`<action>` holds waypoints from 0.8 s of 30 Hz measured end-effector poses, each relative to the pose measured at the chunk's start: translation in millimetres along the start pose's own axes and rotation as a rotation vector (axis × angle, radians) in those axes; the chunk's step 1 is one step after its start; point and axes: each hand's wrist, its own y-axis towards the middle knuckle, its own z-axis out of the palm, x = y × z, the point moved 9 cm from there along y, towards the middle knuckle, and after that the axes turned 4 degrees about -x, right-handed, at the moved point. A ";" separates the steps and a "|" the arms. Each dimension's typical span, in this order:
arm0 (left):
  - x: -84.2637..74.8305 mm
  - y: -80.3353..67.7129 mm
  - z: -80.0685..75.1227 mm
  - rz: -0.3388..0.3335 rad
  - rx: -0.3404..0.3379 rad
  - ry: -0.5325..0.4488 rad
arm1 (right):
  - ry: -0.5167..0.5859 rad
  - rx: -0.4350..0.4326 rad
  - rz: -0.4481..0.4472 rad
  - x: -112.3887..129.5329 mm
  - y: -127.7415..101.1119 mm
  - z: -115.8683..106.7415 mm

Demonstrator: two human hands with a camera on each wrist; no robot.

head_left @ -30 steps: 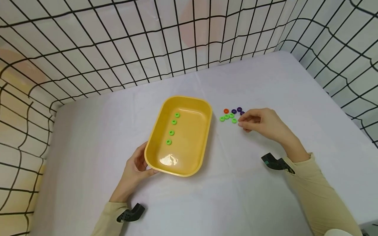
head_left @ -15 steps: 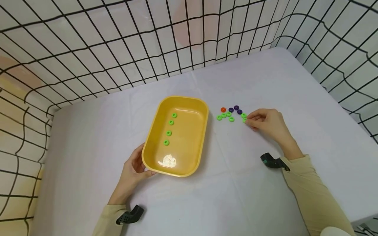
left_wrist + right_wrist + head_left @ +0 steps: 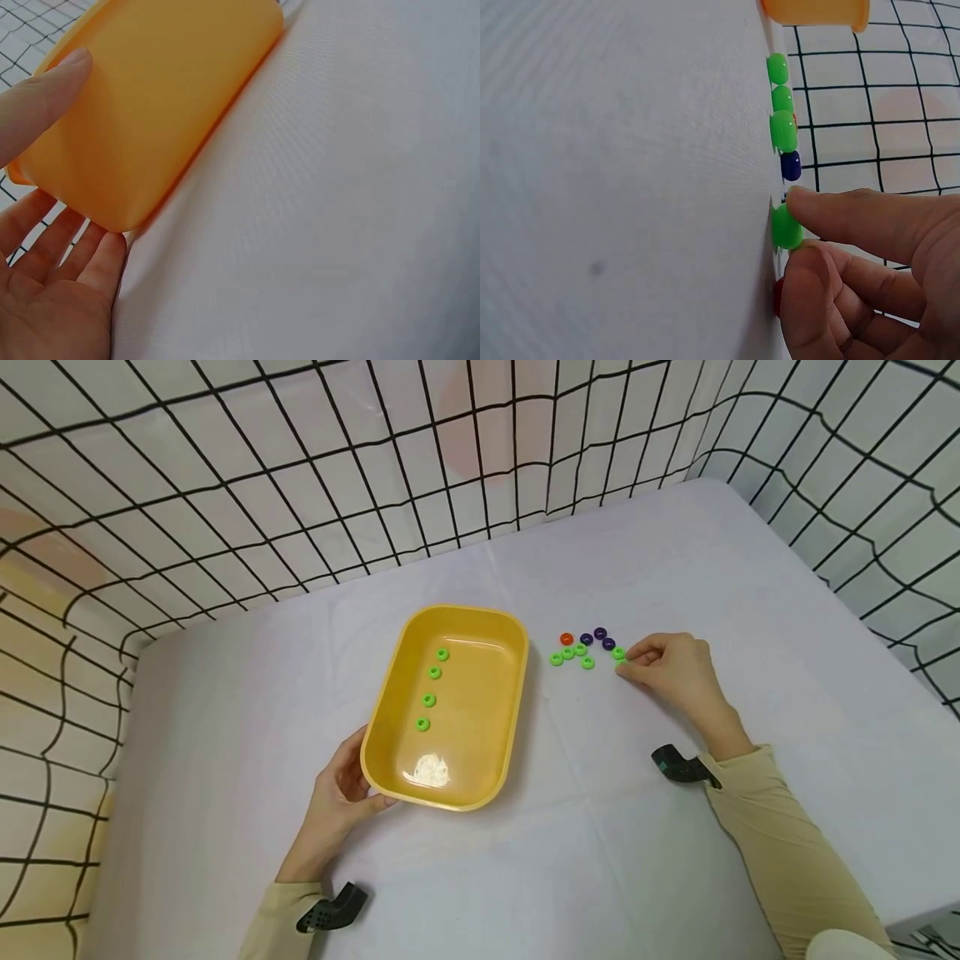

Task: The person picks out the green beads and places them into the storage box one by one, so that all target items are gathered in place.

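Note:
A yellow tray (image 3: 483, 710) stands tilted left of centre in the head view, with several green beads (image 3: 429, 700) in a column inside. My left hand (image 3: 337, 802) holds its near-left corner; in the left wrist view the thumb (image 3: 71, 71) lies against one wall and the fingers meet the corner. At the right, my right hand (image 3: 675, 677) pinches a green bead (image 3: 786, 227) between thumb and index finger, low at the tablecloth. Around these fingertips lie several loose green beads (image 3: 587, 663), several purple beads (image 3: 600, 633) and an orange bead (image 3: 566, 639).
A white cloth (image 3: 480, 877) covers the table. Black wire mesh (image 3: 420, 468) rises along the back, left and right sides. In the right wrist view, a red bead (image 3: 778, 298) shows partly behind the fingers.
My right hand has shifted right along the loose beads, uncovering green and purple ones, and its fingertips have come onto a green bead. The left hand keeps its hold on the tray.

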 end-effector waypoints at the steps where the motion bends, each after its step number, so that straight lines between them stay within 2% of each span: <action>1: -0.2 0.2 0.3 0.003 0.001 0.000 | -0.006 -0.004 -0.006 1.0 -0.2 0.1; 8: -1.0 0.6 0.6 0.016 0.001 -0.004 | -0.008 0.013 0.008 1.5 -1.0 3.2; 24: -0.9 0.0 1.1 -0.003 -0.009 0.011 | 0.000 0.024 0.004 -2.9 -0.6 4.7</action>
